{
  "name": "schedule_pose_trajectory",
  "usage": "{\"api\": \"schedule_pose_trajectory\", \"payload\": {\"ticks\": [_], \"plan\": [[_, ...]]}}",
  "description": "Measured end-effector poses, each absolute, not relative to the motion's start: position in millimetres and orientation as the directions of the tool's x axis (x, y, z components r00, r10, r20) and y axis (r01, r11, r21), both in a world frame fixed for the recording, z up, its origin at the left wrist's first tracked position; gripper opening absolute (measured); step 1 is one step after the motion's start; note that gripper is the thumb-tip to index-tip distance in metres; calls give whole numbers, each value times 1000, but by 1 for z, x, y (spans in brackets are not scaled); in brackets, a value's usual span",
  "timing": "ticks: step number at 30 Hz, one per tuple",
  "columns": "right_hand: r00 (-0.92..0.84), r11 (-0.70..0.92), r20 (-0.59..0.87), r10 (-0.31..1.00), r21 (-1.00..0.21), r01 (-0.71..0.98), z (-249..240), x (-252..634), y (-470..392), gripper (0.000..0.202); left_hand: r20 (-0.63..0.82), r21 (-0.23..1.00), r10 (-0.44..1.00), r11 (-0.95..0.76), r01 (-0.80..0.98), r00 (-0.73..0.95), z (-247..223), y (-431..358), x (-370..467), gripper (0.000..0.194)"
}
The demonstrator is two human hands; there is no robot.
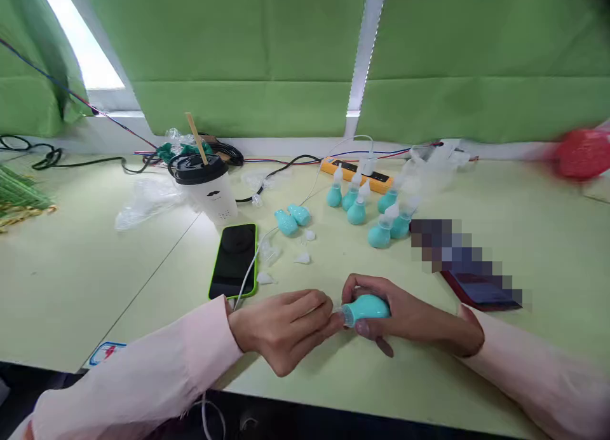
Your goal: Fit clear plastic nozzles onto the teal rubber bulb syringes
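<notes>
Near the table's front edge, my right hand [405, 313] is wrapped round a turquoise bulb [370, 308], which lies on its side with its neck toward the left. My left hand [290, 325] has its fingers closed at a clear piece [341, 314] on the bulb's neck, mostly hidden by the fingertips. Behind my hands stand several turquoise bulbs [356, 212] with white pointed tips. Two turquoise pieces without tips [286, 223] lie left of them. Small white caps [303, 258] are scattered in front of those pieces.
A phone with a green case [256, 262] and a lidded cup [216, 198] are at left. An orange power strip [328, 166], cables and plastic bags line the back. A dark red-edged device [469, 300] lies at right. A white cable runs beside my left hand.
</notes>
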State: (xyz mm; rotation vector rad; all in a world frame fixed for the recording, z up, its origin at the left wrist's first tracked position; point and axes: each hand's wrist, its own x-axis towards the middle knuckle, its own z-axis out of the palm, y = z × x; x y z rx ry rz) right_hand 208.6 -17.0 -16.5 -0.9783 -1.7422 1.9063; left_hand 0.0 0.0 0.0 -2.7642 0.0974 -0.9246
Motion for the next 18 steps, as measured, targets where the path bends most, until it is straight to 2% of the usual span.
{"api": "schedule_pose_trajectory", "payload": {"ticks": [3,6,10,12,15,18], "plan": [[-638,-94,-204,743,-975,202,-12,210,-22,27,625,-214,-75,-974,78,777,-6,2,-2,21],[-566,5,-113,817,-979,203,-14,210,-27,25,694,-123,26,-980,154,719,-14,6,-2,20],[-414,229,114,903,-943,241,-27,210,-26,21,742,146,225,-974,175,632,-21,13,3,22],[-355,292,184,917,-915,280,-33,209,-23,24,731,287,321,-945,156,602,-22,14,4,21],[-336,281,170,927,-906,317,-37,208,-19,28,702,421,389,-902,93,597,-20,13,5,25],[-326,277,173,930,-909,310,-38,206,-19,24,685,457,395,-887,62,612,-17,12,4,29]]}}
